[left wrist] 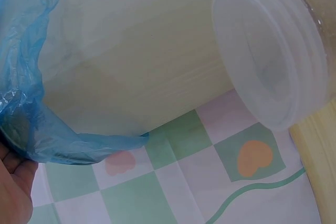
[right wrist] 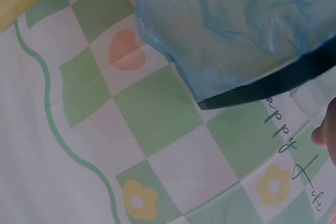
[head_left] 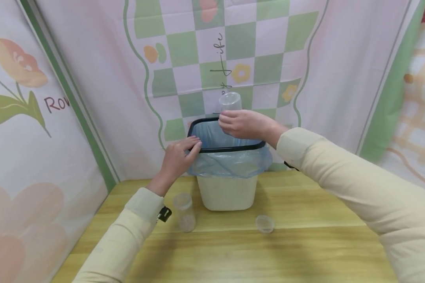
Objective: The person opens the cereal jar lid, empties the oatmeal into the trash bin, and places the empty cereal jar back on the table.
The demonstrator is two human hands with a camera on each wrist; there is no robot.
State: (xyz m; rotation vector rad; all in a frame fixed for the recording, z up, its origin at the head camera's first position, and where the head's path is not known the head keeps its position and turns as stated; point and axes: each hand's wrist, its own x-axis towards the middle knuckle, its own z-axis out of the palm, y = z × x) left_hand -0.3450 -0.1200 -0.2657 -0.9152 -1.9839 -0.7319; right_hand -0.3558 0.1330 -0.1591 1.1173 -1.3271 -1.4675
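A cream trash bin point(head_left: 227, 194) with a black rim point(head_left: 233, 149) stands against the back curtain, lined with a blue plastic bag point(head_left: 230, 165). My left hand point(head_left: 178, 155) grips the rim's left front corner; its fingertips also show beside the bag at the left edge of the left wrist view. Above the bin opening, my right hand point(head_left: 246, 125) holds a clear plastic jar point(head_left: 231, 101), tilted with its base upward; the fingers hide its lower end. Only part of that hand shows in the right wrist view.
On the wooden table point(head_left: 216, 251), a second clear jar point(head_left: 185, 212) stands upright, left of the bin. A round translucent lid point(head_left: 265, 224) lies right of the bin's front. Patterned curtains point(head_left: 184, 47) enclose the back and sides.
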